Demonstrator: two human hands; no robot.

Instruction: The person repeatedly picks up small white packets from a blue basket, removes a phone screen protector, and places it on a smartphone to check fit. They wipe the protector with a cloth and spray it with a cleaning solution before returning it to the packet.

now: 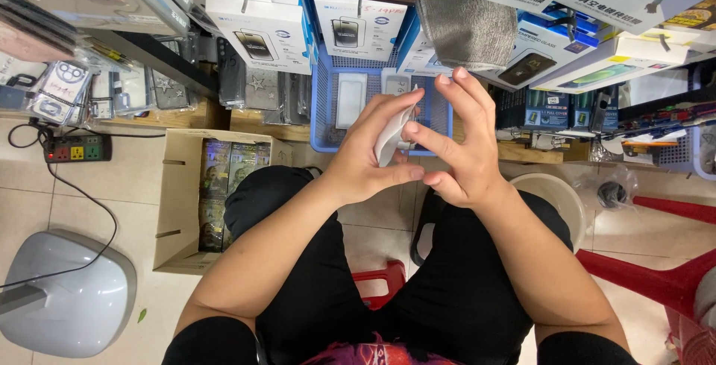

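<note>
My left hand (367, 155) and my right hand (460, 141) meet above my lap, both closed around a small flat white item (390, 135), seen edge-on between the fingers. My left thumb and fingers wrap its left side. My right thumb and forefinger pinch its right edge, the other right fingers raised. Most of the item is hidden by my hands, so I cannot tell what kind of thing it is.
A blue plastic basket (325, 104) with flat white packs stands just beyond my hands. Boxed phone accessories fill the shelves above. A cardboard box (179, 208) of packs, a power strip (77, 149), a grey device (67, 290), a white bucket (556, 193) and red stools (656, 275) stand around me.
</note>
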